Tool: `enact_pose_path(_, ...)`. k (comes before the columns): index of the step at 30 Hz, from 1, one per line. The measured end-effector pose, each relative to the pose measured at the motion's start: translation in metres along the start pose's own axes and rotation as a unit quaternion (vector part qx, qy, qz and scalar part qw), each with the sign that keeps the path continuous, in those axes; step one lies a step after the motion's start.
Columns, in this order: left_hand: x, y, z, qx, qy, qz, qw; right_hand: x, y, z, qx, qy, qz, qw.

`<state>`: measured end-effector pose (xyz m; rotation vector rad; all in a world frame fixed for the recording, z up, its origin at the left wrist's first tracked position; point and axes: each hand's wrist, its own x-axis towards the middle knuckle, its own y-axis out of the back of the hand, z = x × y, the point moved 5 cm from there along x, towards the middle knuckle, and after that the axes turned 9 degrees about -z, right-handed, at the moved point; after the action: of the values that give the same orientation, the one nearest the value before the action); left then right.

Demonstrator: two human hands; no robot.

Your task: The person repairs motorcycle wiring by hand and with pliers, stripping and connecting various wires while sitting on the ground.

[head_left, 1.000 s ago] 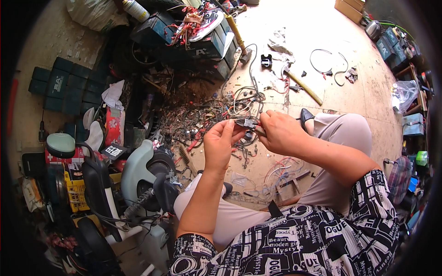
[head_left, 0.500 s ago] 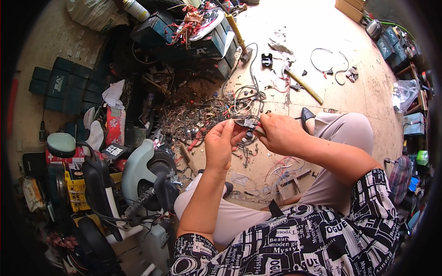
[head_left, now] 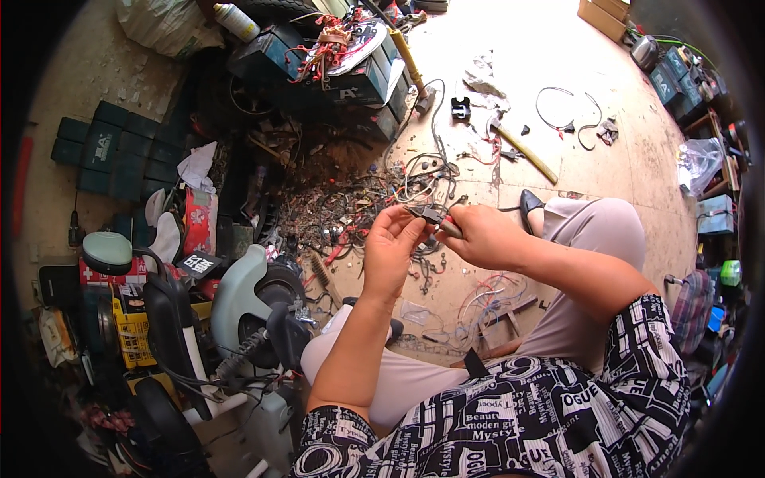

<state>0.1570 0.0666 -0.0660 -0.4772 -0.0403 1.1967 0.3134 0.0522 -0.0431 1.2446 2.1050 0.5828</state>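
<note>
My right hand [head_left: 488,236] is closed round the handles of a pair of pliers [head_left: 431,216], with a bit of red showing by the fingers. The dark metal jaws point left, toward my left hand [head_left: 389,248]. That hand is closed too, thumb and fingertips pinched together right at the jaws. Whatever it pinches is small and mostly hidden by the fingers. Both hands are held up above a heap of cable scraps and small parts [head_left: 343,211] on the floor.
A yellow-handled hammer [head_left: 526,151] lies on the floor ahead, near a small black bracket [head_left: 460,108] and a loose black cable [head_left: 550,89]. Dark battery boxes [head_left: 351,88] are stacked at the far left. A grey scooter [head_left: 239,299] stands close on my left.
My left hand has shifted slightly right and its thumb has turned in toward the jaws. The pliers have tilted, and their jaws now look darker. My right hand has barely moved.
</note>
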Motion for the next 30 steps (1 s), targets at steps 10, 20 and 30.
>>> enact_pose_path(10,-0.004,0.010,0.011,0.065,0.101,-0.017,0.993,-0.001,0.011,0.006,-0.135,0.036,0.048,0.989)
enact_pose_path(20,-0.025,0.011,0.027,0.035,0.174,-0.044,0.983,0.012,0.079,0.077,-0.068,-0.162,0.121,0.977)
enact_pose_path(30,-0.029,0.015,0.021,0.181,0.056,0.017,0.982,0.013,-0.008,0.023,0.390,-0.097,-0.108,0.909)
